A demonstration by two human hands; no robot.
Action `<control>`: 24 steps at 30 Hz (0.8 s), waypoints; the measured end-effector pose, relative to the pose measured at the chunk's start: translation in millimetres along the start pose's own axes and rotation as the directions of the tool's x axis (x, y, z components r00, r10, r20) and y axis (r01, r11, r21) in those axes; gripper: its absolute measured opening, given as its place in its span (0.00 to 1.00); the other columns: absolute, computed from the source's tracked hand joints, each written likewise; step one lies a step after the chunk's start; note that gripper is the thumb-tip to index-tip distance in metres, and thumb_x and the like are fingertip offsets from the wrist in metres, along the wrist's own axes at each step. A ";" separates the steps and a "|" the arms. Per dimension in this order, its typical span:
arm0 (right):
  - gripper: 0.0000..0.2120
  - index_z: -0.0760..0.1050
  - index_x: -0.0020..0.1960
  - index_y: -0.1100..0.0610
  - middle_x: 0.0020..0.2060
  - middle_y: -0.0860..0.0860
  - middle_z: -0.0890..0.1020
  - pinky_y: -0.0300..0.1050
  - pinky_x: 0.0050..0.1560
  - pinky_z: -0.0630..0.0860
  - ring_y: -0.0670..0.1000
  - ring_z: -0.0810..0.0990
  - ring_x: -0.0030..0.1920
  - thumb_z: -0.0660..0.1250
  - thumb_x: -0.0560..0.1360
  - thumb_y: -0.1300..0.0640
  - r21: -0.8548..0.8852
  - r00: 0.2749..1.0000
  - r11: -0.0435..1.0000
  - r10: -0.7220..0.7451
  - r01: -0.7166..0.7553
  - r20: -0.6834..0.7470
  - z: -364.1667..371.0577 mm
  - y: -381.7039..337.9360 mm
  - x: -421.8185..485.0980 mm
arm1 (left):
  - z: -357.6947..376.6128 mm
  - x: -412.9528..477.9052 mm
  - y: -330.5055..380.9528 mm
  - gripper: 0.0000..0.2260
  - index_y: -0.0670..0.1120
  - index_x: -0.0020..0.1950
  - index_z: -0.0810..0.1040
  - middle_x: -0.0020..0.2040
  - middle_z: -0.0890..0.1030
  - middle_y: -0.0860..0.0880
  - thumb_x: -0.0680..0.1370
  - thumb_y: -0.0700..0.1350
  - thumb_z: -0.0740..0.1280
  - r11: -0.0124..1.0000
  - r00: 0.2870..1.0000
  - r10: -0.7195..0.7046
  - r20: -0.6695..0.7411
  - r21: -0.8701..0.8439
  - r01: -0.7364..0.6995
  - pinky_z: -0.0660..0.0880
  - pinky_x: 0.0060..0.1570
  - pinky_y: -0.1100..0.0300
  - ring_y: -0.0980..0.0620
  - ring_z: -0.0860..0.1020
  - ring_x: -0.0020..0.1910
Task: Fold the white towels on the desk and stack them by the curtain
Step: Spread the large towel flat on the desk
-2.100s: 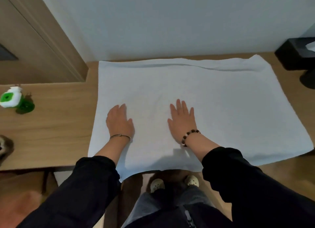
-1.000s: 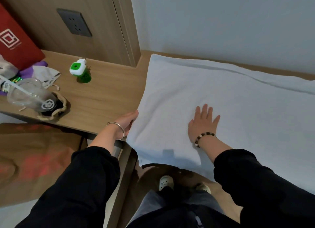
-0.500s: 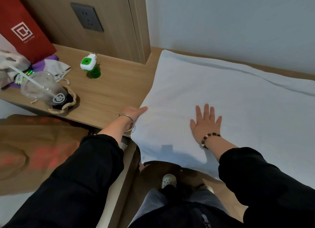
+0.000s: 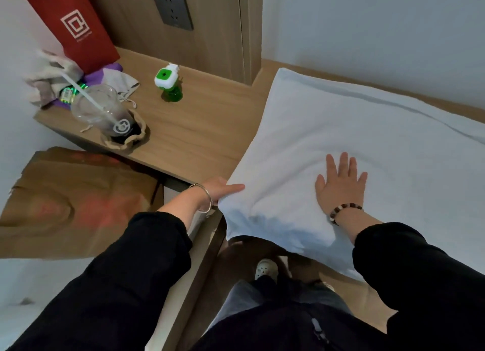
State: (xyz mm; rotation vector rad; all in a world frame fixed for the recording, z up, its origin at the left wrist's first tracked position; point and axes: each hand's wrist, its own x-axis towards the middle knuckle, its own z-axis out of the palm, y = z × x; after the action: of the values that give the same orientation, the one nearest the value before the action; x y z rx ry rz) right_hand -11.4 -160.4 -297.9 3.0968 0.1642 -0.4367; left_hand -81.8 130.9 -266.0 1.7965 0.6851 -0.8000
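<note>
A large white towel [image 4: 354,140] lies spread over the wooden desk [image 4: 204,130], its near edge hanging past the desk front. My left hand [image 4: 223,190] holds the towel's left edge near the front corner, thumb on top and fingers hidden under the cloth, and the edge is raised a little off the desk. My right hand [image 4: 341,182] lies flat on the towel, fingers spread, pressing it down. No curtain is in view.
On the desk to the left stand a green and white bottle [image 4: 168,81], a plastic cup with a straw [image 4: 105,114], a red paper bag [image 4: 76,27] and some cloth. A brown paper bag [image 4: 73,201] sits below the desk. A wall socket [image 4: 170,6] is behind.
My left hand left the towel's top, went to its left edge and took hold of it, lifting it slightly. The right hand stayed flat. My view swung left.
</note>
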 end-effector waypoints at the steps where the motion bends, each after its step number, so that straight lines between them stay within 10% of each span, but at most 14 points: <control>1: 0.29 0.41 0.78 0.50 0.77 0.55 0.43 0.60 0.73 0.45 0.56 0.42 0.76 0.42 0.80 0.44 0.007 1.000 1.000 -0.011 0.011 -0.014 1.0 1.7 0.2 | -0.6 0.5 -0.5 0.16 0.45 0.36 0.77 0.31 0.80 0.52 0.73 0.56 0.70 0.999 0.993 0.039 -0.110 0.002 -0.039 0.72 0.28 0.68 0.54 0.78 0.29; 4: 0.29 0.42 0.78 0.50 0.77 0.54 0.44 0.59 0.74 0.45 0.56 0.43 0.76 0.42 0.79 0.45 0.013 0.999 1.000 -0.021 0.021 -0.036 2.9 3.5 1.2 | -2.5 2.1 0.1 0.22 0.46 0.30 0.66 0.28 0.69 0.48 0.71 0.58 0.72 0.991 0.938 0.134 -0.320 0.019 -0.135 0.59 0.28 0.60 0.51 0.66 0.28; 7: 0.29 0.41 0.78 0.50 0.77 0.54 0.43 0.59 0.74 0.45 0.56 0.42 0.76 0.42 0.79 0.45 0.003 1.000 1.000 -0.016 0.016 -0.026 2.7 1.9 1.9 | 7.1 -2.1 5.6 0.22 0.49 0.29 0.64 0.27 0.67 0.50 0.72 0.59 0.70 0.895 0.921 0.220 -0.321 0.442 -0.060 0.58 0.28 0.59 0.50 0.66 0.28; 10: 0.29 0.40 0.77 0.50 0.77 0.55 0.43 0.60 0.73 0.45 0.57 0.42 0.76 0.43 0.79 0.45 -0.013 1.000 1.000 -0.017 0.018 0.005 1.2 0.7 3.3 | 19.7 -6.3 17.3 0.09 0.48 0.45 0.69 0.44 0.75 0.48 0.74 0.51 0.67 0.786 0.804 0.377 -0.460 0.618 -0.015 0.67 0.37 0.57 0.46 0.74 0.44; 13: 0.28 0.44 0.78 0.51 0.77 0.56 0.45 0.58 0.73 0.46 0.57 0.45 0.76 0.46 0.80 0.45 0.005 0.995 0.995 -0.098 0.098 0.029 -6.5 8.0 5.3 | 44.1 7.6 41.2 0.22 0.46 0.69 0.64 0.66 0.69 0.46 0.74 0.42 0.62 0.608 0.682 0.620 -0.389 0.787 -0.104 0.66 0.57 0.56 0.46 0.67 0.64; 18: 0.25 0.51 0.77 0.54 0.77 0.54 0.48 0.56 0.74 0.46 0.55 0.47 0.76 0.48 0.81 0.50 0.055 0.996 0.995 -0.086 0.087 -0.011 -22.0 61.3 18.7 | 123.1 37.2 98.1 0.26 0.47 0.77 0.48 0.78 0.48 0.46 0.82 0.49 0.54 0.332 0.798 0.601 -0.033 0.919 -0.212 0.50 0.73 0.48 0.45 0.46 0.76; 24: 0.25 0.49 0.77 0.53 0.77 0.53 0.47 0.56 0.73 0.45 0.53 0.45 0.76 0.46 0.82 0.51 0.087 0.997 0.993 0.081 -0.079 -0.014 -30.1 162.9 43.3 | 222.1 77.9 166.0 0.26 0.50 0.78 0.42 0.77 0.38 0.45 0.83 0.53 0.47 0.331 0.829 0.559 0.023 0.910 -0.249 0.44 0.72 0.41 0.44 0.38 0.76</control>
State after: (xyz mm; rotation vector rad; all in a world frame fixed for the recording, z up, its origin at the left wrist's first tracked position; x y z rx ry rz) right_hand 55.4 -317.2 -281.8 3.1791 0.0212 -0.4249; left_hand 46.2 -125.6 -293.1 2.9718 -0.1735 -0.5314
